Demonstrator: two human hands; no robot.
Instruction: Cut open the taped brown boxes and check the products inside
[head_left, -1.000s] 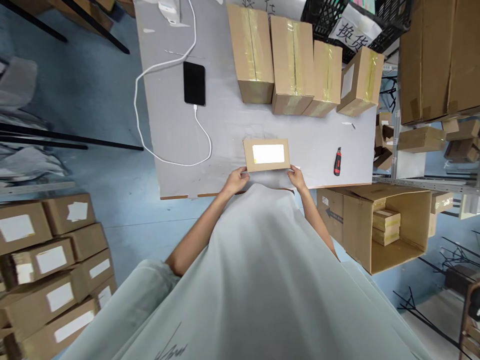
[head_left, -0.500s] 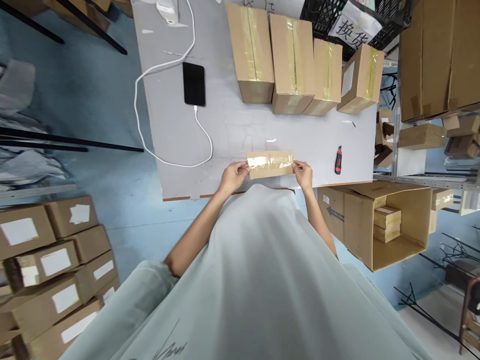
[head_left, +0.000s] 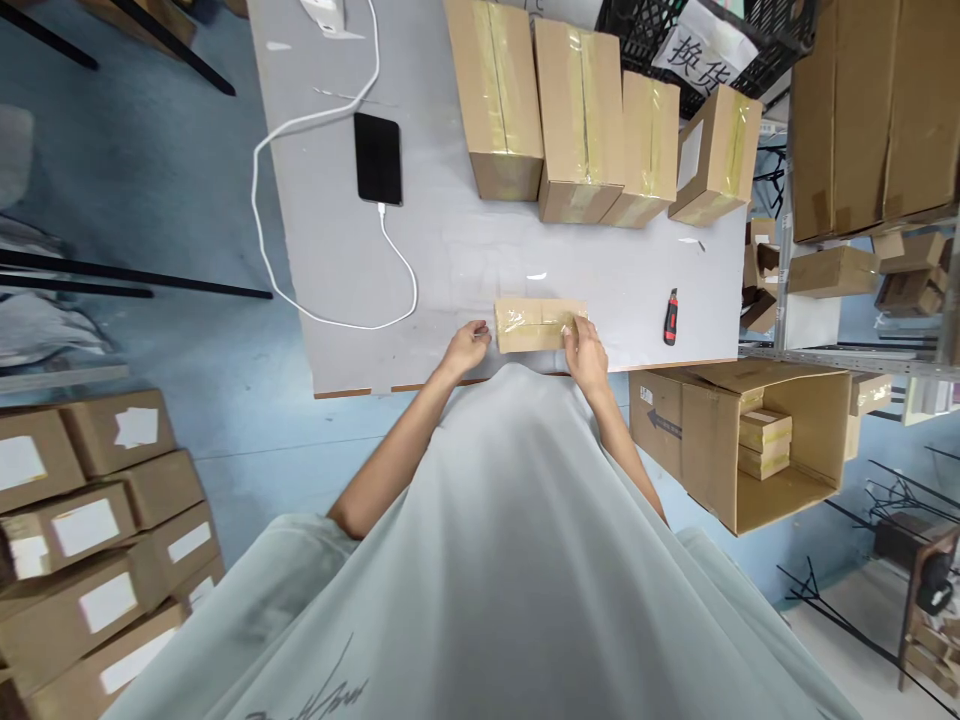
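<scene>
A small flat cardboard box (head_left: 529, 328) with clear tape along its top lies near the front edge of the grey table (head_left: 450, 250). My right hand (head_left: 587, 352) grips the box at its right end, fingers over the top. Just left of the box is my left hand (head_left: 469, 347), its fingers curled together and apart from the box; whether something tiny is between them is too small to tell. To the right on the table lies a red and black box cutter (head_left: 671, 318).
Four taped cardboard boxes (head_left: 581, 120) line the back, beside a black crate (head_left: 637, 40). A phone (head_left: 378, 158) with a white cable (head_left: 259, 215) lies at left. An open carton (head_left: 675, 440) holding small boxes stands at the right front. More boxes (head_left: 82, 600) are stacked at lower left.
My right hand has moved from the box's right edge onto its top. My left hand has come away from the left end. The whole view has shifted slightly.
</scene>
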